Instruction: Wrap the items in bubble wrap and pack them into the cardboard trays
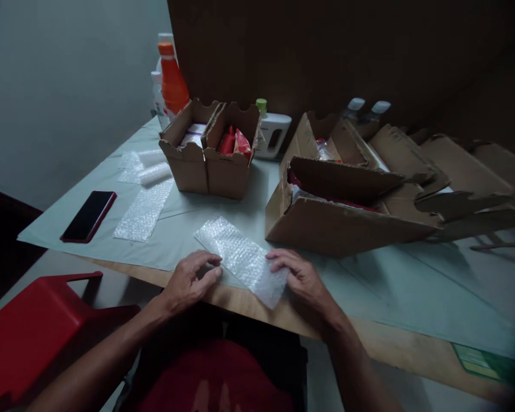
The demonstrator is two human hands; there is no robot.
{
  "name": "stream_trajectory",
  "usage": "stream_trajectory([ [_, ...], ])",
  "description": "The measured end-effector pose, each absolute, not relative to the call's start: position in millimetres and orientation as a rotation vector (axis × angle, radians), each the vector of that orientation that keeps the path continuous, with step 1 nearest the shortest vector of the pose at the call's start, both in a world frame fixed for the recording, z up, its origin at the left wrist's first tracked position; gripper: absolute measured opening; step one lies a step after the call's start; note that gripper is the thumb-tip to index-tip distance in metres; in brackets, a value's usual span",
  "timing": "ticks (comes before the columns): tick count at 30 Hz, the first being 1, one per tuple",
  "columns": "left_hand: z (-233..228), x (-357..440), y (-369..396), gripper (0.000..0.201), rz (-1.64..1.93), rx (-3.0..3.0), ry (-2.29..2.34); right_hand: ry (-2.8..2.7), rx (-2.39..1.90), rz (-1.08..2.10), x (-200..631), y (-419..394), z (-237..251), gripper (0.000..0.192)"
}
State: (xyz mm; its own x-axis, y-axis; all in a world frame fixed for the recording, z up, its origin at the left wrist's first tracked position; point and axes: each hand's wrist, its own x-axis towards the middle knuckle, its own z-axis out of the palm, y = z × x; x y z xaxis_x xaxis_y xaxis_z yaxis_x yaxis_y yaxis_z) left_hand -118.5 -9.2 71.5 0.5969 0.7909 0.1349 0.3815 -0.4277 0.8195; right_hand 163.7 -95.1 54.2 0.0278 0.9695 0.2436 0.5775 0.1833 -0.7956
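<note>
A sheet of bubble wrap [242, 258] lies flat on the tabletop [412, 280] at its near edge, one corner hanging just over. The left hand [189, 281] pinches the sheet's left edge between curled fingers and thumb; the right hand [298, 274] rests on its right edge, fingers bent down onto it, though the dim light makes it hard to tell whether they truly grip or only press. The sheet looks feather-light, soft and floppy, a bit slick, and likely to slide on the smooth covering, so the edges and corners are the sensible places to hold it.

Just behind the right hand sits a large open cardboard box [339, 223], close enough to crowd the far end of the sheet. Two small boxes [208, 160] stand further back, a second bubble wrap strip [143, 212] and a phone [88, 216] lie to the left, and bottles [171, 80] stand at the far corner.
</note>
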Motion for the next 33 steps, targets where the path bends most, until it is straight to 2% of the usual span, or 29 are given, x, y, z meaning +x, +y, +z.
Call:
stream_trajectory([
  [3,59,-102,7,0.022,0.658,2.332,0.888,-1.488,-1.715,0.576,203,-106,54,0.035],
  [7,49,-87,11,0.017,0.409,2.649,0.899,-1.188,-2.02,0.243,220,-144,57,0.038],
  [10,52,-90,4,0.019,0.329,2.727,0.876,-1.176,-2.033,-0.074,201,-168,63,0.031],
  [12,57,-91,-1,0.02,0.357,2.73,0.851,-1.307,-1.947,-0.159,178,-170,65,0.025],
  [14,60,-87,-5,0.022,0.455,2.725,0.845,-1.491,-1.845,-0.11,154,-158,64,0.027],
  [17,56,-71,-7,0.038,0.584,2.739,0.77,-1.778,-1.759,0.08,119,-126,52,0.045],
  [19,47,-61,-6,0.053,0.518,2.769,0.659,-1.93,-1.75,0.197,103,-106,39,0.059],
  [21,35,-58,-3,0.062,0.377,2.802,0.595,-2.027,-1.765,0.227,95,-95,28,0.064],
  [28,13,-110,10,0.064,0.237,2.874,0.867,-1.968,-1.983,-0.01,147,-148,11,0.056],
  [33,30,-117,29,0.045,0.284,2.792,0.919,-1.624,-2.17,-0.136,205,-184,21,0.042],
])
